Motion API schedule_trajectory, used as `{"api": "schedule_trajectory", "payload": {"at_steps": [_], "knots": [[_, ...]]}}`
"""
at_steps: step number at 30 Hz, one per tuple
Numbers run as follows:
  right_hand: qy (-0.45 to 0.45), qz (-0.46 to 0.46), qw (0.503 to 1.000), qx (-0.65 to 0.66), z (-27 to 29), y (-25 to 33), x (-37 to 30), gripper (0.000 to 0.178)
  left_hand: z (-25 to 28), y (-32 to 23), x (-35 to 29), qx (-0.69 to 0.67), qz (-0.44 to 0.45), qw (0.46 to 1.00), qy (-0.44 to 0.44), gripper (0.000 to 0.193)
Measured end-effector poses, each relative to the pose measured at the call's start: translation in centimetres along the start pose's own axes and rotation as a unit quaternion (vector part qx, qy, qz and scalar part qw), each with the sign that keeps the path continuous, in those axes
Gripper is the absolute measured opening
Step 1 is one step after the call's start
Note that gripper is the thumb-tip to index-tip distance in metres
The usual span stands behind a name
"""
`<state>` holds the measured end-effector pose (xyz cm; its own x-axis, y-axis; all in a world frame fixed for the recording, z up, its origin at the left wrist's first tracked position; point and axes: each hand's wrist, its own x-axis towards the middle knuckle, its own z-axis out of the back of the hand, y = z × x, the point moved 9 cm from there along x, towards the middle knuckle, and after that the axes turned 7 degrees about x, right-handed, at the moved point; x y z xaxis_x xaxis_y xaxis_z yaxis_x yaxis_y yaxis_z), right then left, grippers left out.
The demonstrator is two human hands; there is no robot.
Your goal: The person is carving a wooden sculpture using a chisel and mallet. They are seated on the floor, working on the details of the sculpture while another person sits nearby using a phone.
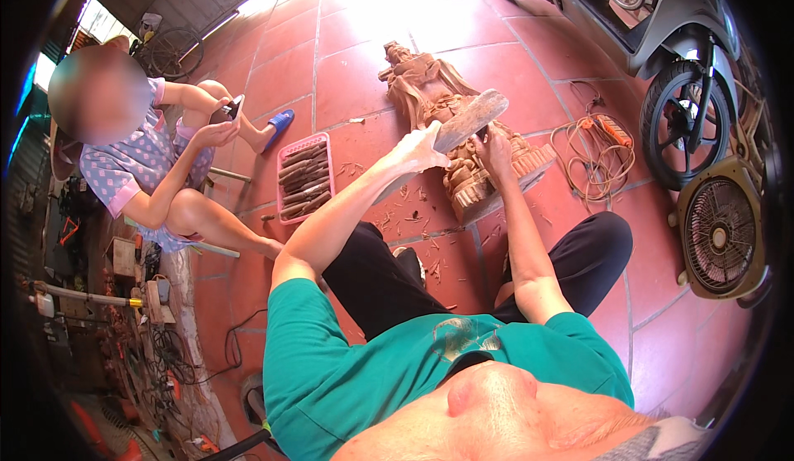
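Note:
A carved wooden statue (438,97) lies on the tiled floor in front of me, its carved base toward my knees. My left hand (420,150) is closed around a flat, worn wooden mallet (473,119), held slantwise above the statue. Beside it, my right hand (496,157) is closed on a carving chisel (482,133) against the statue's lower part. Only the chisel's dark upper end shows; its blade is hidden by the fingers and the carving.
A pink basket (330,181) of several chisels stands left of the statue. A seated person (153,159) holds a phone. Wood chips (432,250) litter the tiles. At right are a coiled orange cord (597,159), a fan (719,234) and a motorbike (674,114).

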<state>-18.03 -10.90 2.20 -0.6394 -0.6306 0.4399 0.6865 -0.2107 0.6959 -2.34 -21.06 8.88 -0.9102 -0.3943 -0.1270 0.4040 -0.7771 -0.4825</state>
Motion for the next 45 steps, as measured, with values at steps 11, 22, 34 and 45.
{"api": "schedule_trajectory", "payload": {"at_steps": [11,22,34,45], "knots": [[0.005,0.027,0.999,-0.034,-0.8,-1.4,-0.1,0.055,-0.2,-0.3,0.1,0.013,0.004,1.0,0.014,0.071],[-0.013,0.024,0.999,-0.02,-0.1,-0.7,-0.4,0.04,-0.2,-0.5,0.0,0.026,-0.003,1.0,0.011,0.071],[0.006,0.041,0.999,-0.028,-0.5,-1.5,-0.3,0.045,0.1,-1.1,0.0,0.016,-0.009,1.0,0.022,0.069],[0.045,0.009,0.998,0.047,-0.4,-0.8,0.0,0.046,0.5,-1.0,-0.4,0.033,-0.001,0.999,0.007,0.069]]}}
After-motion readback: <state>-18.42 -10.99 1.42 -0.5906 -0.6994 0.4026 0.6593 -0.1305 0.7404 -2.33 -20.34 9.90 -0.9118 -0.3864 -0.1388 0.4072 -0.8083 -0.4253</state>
